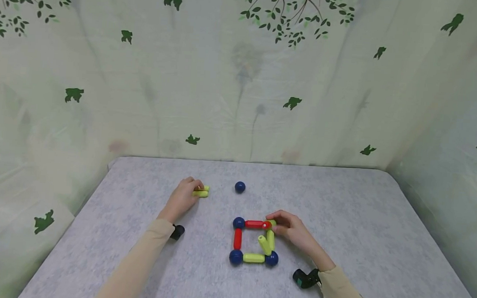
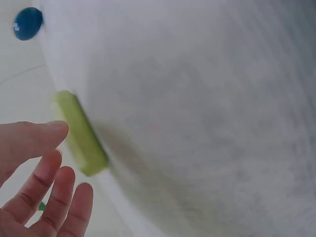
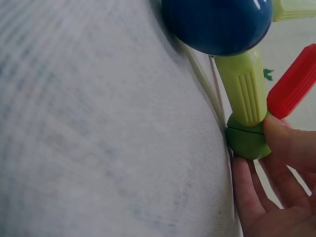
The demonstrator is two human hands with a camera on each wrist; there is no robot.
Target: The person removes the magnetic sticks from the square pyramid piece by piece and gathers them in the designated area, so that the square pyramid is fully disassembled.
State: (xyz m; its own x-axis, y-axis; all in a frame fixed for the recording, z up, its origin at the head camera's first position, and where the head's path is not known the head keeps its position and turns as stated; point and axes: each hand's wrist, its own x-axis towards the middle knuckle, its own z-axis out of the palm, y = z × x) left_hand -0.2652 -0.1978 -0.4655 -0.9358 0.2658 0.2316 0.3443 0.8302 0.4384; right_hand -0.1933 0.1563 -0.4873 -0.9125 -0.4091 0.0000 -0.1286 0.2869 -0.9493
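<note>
Lime-green toy rods [image 1: 201, 194], two side by side, lie far left on the grey tabletop [image 1: 202, 270], beside the left hand [image 1: 184, 196]; its thumb and fingers are apart, contact unclear. Nearer and to the right, the right hand [image 1: 293, 229] pinches a green ball [image 3: 247, 142] between thumb and fingers, far right corner of a rod-and-ball square [image 1: 238, 239]; a lone blue ball [image 1: 240, 187] sits beyond

Left hand [image 1: 182, 199] stretched farther forward, right hand [image 1: 294, 230] pinching
</note>
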